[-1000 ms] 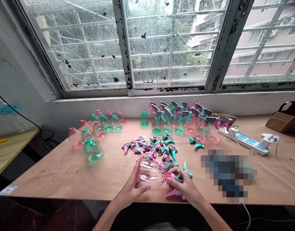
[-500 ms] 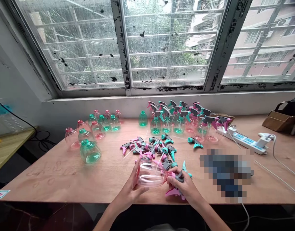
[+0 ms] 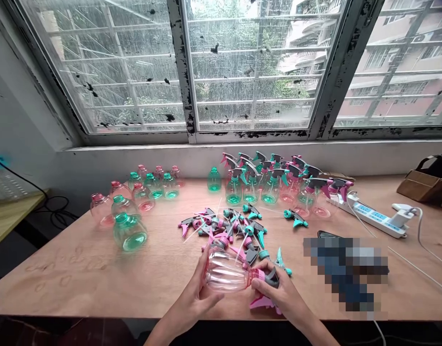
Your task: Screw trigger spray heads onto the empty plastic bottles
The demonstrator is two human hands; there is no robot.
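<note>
A clear pink spray bottle (image 3: 226,271) lies sideways between my hands, above the front of the table. My left hand (image 3: 197,293) is wrapped round its base end. At the neck, my right hand (image 3: 278,290) pinches the pink collar of a grey spray head (image 3: 272,278). The collar sits on the bottle's mouth; how tightly it is threaded I cannot tell. Below the right fingers a pink trigger (image 3: 264,302) shows, and whether it belongs to this head is hidden. Just beyond the bottle lies a heap of loose spray heads (image 3: 221,223), pink and teal with grey.
Open green bottles (image 3: 130,233) and pink bottles (image 3: 101,211) stand at the left. Several bottles with heads fitted (image 3: 269,187) stand along the back. At right are a power strip (image 3: 379,218), a blurred dark object (image 3: 347,269), cables and a brown box (image 3: 424,185).
The view has tilted slightly, so the table and hands appear a little lower. My hands keep the same hold on the bottle and spray head.
</note>
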